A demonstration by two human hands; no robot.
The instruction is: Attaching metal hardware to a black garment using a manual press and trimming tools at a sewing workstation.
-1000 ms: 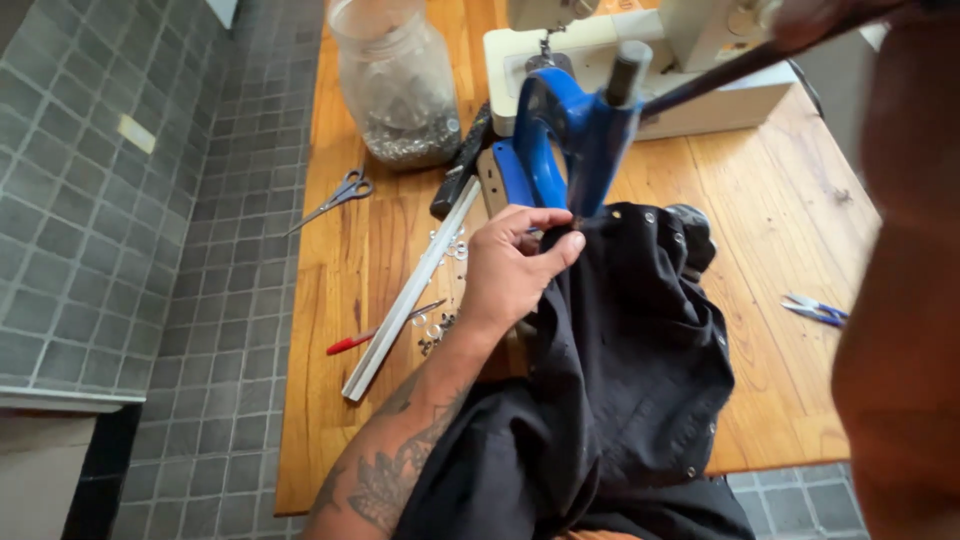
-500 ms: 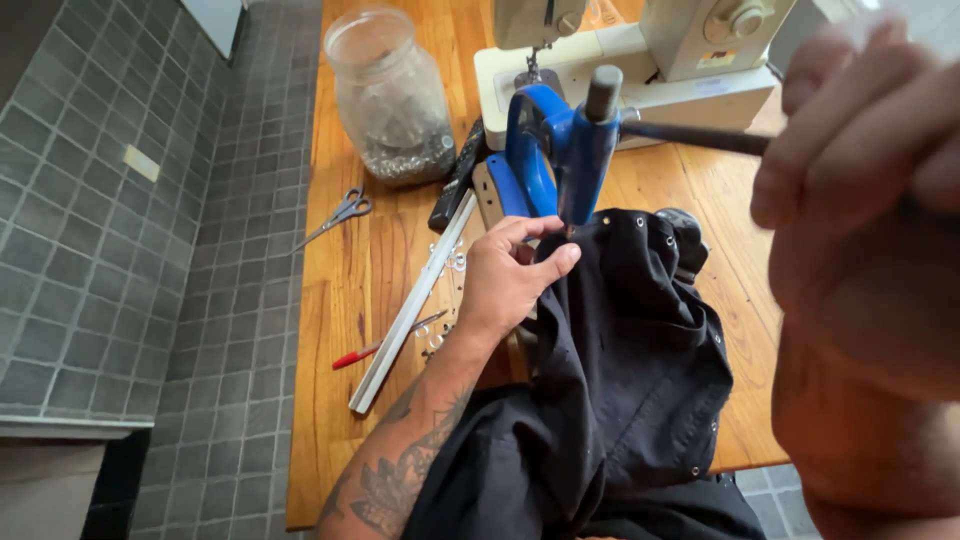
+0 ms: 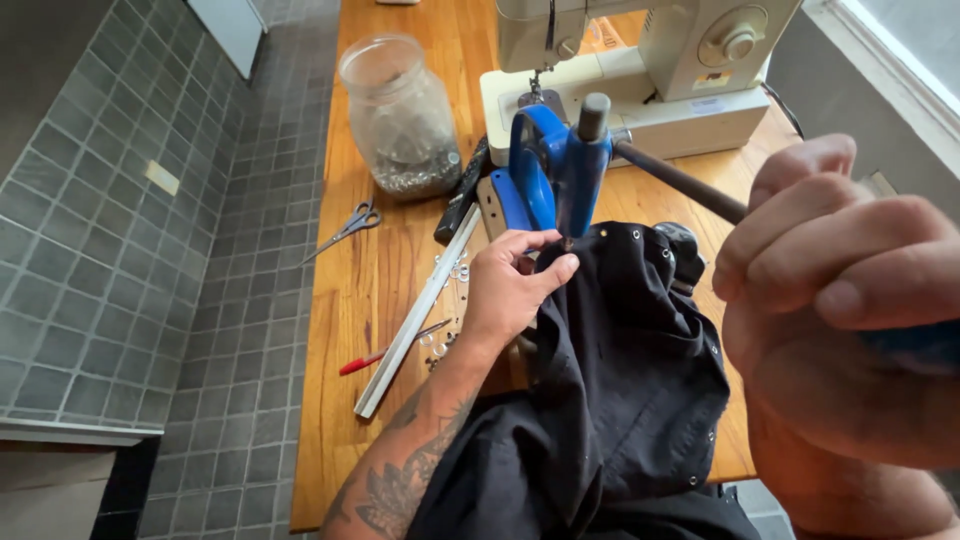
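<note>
While the right hand [image 3: 840, 300] looms blurred, its lever's [image 3: 680, 185] grip hides.

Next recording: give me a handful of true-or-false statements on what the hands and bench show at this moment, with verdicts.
1. The left hand holds the black garment under the blue hand press. True.
2. The right hand lies flat and open on the table. False: it is closed round the press lever, raised near the camera.
3. The scissors lie on the garment. False: they lie on the wooden table, left of the ruler.
4. A glass jar stands left of the sewing machine. True.
5. The red pen is in the left hand. False: it lies on the table.
</note>
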